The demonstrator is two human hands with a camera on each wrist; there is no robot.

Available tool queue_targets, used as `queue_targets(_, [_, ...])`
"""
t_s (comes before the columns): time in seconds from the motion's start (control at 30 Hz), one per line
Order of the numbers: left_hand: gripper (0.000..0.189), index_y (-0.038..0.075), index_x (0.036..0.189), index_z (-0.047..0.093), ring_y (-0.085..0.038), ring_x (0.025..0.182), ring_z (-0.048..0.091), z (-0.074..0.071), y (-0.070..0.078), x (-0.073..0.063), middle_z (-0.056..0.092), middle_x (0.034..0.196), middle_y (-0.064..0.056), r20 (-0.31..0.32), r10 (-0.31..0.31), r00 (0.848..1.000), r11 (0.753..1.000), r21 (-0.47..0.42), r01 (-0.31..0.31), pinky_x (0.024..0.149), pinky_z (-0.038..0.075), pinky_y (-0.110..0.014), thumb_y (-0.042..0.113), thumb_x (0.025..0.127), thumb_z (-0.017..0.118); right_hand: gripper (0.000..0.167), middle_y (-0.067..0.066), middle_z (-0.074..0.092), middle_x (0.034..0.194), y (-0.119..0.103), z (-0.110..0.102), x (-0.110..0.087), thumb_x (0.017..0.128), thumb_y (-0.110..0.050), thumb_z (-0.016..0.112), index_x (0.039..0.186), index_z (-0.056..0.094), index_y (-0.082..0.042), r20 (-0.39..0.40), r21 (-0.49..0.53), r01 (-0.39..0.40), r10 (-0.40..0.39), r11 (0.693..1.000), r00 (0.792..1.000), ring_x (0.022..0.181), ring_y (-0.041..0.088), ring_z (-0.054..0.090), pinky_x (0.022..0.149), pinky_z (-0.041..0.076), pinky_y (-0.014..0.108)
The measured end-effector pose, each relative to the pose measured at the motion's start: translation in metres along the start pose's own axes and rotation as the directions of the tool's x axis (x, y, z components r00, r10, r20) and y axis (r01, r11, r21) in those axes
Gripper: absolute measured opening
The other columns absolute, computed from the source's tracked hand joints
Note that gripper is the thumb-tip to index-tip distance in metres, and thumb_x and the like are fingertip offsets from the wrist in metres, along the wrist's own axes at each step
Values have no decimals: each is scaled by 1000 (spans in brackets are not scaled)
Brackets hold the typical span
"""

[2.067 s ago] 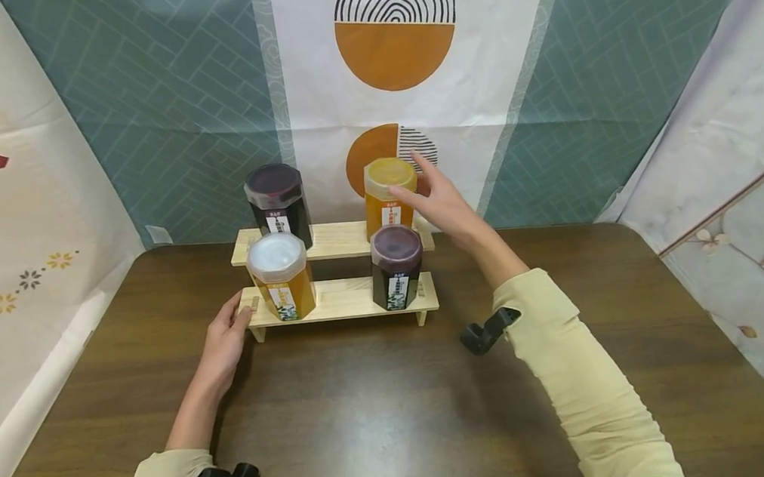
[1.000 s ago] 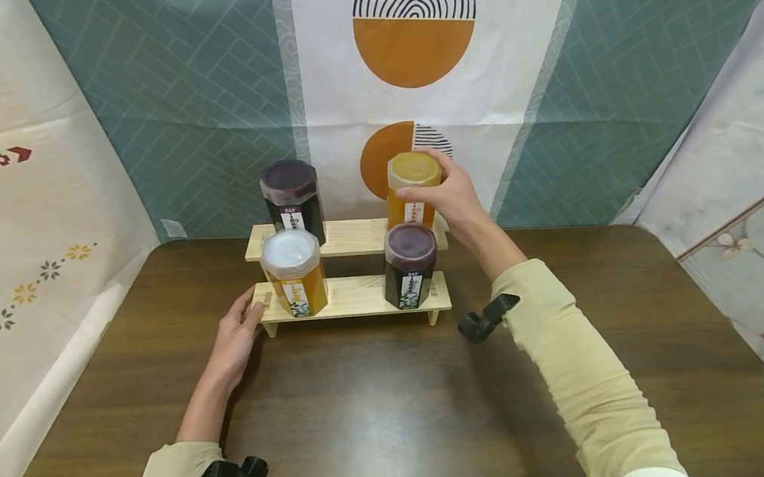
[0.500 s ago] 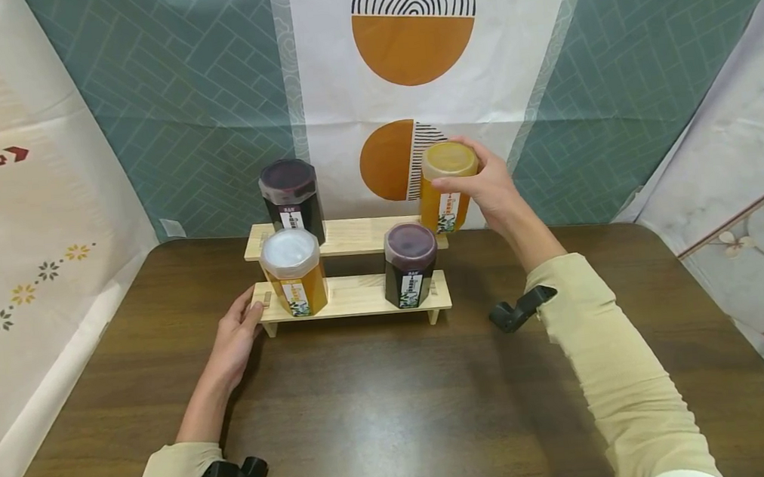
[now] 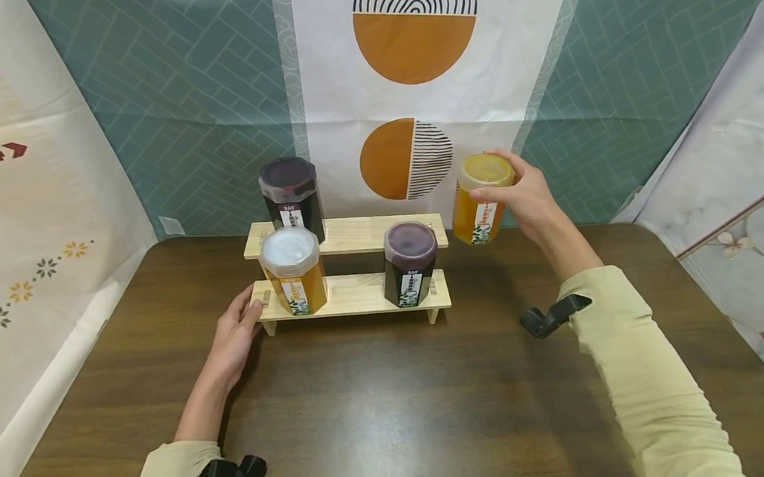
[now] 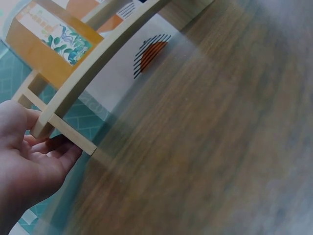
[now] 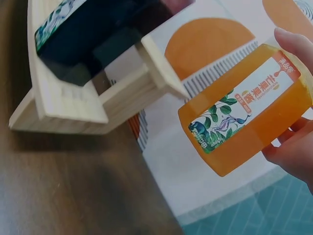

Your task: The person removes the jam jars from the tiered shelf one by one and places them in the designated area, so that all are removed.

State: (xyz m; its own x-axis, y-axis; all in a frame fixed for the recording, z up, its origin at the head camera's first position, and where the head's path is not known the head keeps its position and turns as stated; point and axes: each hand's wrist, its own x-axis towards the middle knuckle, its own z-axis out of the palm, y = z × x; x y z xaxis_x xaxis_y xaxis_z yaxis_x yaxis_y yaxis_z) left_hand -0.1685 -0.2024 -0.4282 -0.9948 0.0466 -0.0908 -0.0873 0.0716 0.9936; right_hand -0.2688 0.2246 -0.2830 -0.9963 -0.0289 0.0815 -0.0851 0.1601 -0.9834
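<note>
My right hand (image 4: 527, 194) grips an orange jar (image 4: 482, 211) with a yellow lid near its top, thumb in front and fingers behind. The jar hangs beyond the right end of a two-tier wooden shelf (image 4: 353, 292), tilted slightly. In the right wrist view its label shows on the orange jar (image 6: 244, 110). My left hand (image 4: 230, 339) pinches the left end of the lower tier; in the left wrist view the thumb lies over the board and the fingers curl beneath it. Close by that hand stands a white-lidded orange jar (image 4: 301, 287).
On the lower tier's right stands a dark purple jar (image 4: 409, 278); another dark jar (image 4: 293, 204) is at the upper tier's left. The brown table (image 4: 369, 406) reaches a patterned cloth backdrop (image 4: 222, 131), with cloth walls (image 4: 745, 184) at the sides.
My right hand closed on the yellow-lidded orange jar, lifted it off the upper tier and carried it right, past the shelf's end. My left hand kept its hold on the shelf.
</note>
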Motion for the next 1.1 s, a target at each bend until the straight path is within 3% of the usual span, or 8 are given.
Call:
queue_targets(0.47, [57, -2, 153, 6, -29, 138, 27, -1, -1, -1, 22, 154, -24, 4, 11, 1000, 1000, -23, -11, 114, 23, -43, 22, 107, 29, 75, 4, 51, 118, 48, -13, -4, 86, -9, 74, 150, 35, -11, 26, -68, -72, 74, 995, 997, 101, 18, 48, 99, 38, 35])
queue_targets(0.73, [57, -2, 154, 7, -29, 137, 28, -1, -2, -2, 24, 153, -24, 5, 21, 1000, 1000, -12, -21, 114, 24, -43, 23, 107, 31, 81, 3, 48, 117, 74, -11, -3, 85, -2, 72, 153, 28, -12, 67, -18, -126, 127, 992, 990, 102, 16, 48, 94, 39, 27])
queue_targets(1.1, [59, -3, 153, 7, -30, 138, 28, -3, -6, -1, 26, 151, -25, 13, 32, 999, 999, 1, -32, 114, 23, -44, 26, 107, 31, 80, 4, 42, 121, 99, -5, -7, 84, 11, 66, 150, 26, -7, 83, 122, -128, 118, 984, 990, 103, 16, 48, 87, 44, 20])
